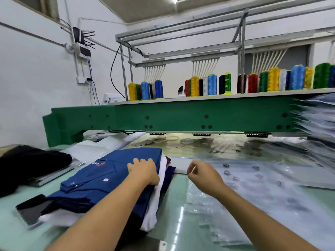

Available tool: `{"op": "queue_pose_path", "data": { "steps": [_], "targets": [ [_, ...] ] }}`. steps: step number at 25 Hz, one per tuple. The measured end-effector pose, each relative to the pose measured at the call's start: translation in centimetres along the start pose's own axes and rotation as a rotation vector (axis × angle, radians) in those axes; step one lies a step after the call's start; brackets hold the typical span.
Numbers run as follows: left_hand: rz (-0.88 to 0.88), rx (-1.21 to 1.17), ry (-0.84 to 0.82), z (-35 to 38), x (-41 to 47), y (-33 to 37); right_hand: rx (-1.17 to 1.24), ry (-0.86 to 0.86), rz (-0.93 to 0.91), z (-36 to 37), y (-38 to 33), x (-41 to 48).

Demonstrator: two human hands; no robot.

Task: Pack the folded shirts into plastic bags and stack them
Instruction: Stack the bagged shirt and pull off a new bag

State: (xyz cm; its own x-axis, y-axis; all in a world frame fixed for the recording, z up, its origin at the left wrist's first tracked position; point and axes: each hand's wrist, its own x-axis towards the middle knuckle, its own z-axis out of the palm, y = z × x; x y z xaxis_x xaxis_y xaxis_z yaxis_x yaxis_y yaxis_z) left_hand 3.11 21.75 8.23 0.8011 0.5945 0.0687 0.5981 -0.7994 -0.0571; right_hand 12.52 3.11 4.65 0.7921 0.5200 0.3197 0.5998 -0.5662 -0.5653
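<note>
Centre-left of frame, my left hand (144,171) lies flat, grip spread, on the blue shirt (108,176) topping the shirt pile (154,211) on the tabletop (174,223). Right hand (203,173) hovers centre-right over plastic bags (253,180), grip pinched, on what I can't tell.

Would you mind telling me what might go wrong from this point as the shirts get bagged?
The left hand presses on the blue shirt at the right edge of the uneven pile; pulling it off could drag the white and dark garments underneath out of their folds. The right hand pinches at the clear plastic bags, which overlap and look slippery, so two may lift together.
</note>
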Motion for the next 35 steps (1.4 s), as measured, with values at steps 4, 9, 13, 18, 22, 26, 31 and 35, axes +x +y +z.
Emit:
{"op": "queue_pose_path", "data": {
  "steps": [4,9,13,18,22,26,31,35],
  "targets": [
    [0.056,-0.140,-0.049,-1.0,0.5,-4.6,0.326,-0.152,-0.028,3.3,-5.8,0.8],
    [0.096,-0.462,-0.124,-1.4,0.7,-8.0,0.603,-0.247,0.020,6.4,-9.1,1.2],
    [0.131,-0.770,-0.105,-1.0,0.4,-9.8,0.573,-0.043,0.073,7.7,-10.1,1.6],
    [0.158,-0.983,0.030,-2.1,0.5,-10.1,0.944,-0.127,0.216,8.1,-12.3,2.5],
    [0.302,-0.976,0.187,-3.7,0.1,-7.0,1.481,-0.398,0.354,7.7,-14.7,3.5],
    [0.321,-0.880,0.071,-2.5,-0.4,-6.6,1.491,-0.308,0.432,7.4,-13.2,4.7],
    [-0.285,-0.312,0.185,0.6,2.4,-15.3,1.225,-0.225,0.514,8.0,-9.9,4.1],
    [-0.211,-0.541,0.031,0.8,3.8,-19.1,1.122,-0.149,0.433,7.8,-9.7,4.0]
  ]
}}
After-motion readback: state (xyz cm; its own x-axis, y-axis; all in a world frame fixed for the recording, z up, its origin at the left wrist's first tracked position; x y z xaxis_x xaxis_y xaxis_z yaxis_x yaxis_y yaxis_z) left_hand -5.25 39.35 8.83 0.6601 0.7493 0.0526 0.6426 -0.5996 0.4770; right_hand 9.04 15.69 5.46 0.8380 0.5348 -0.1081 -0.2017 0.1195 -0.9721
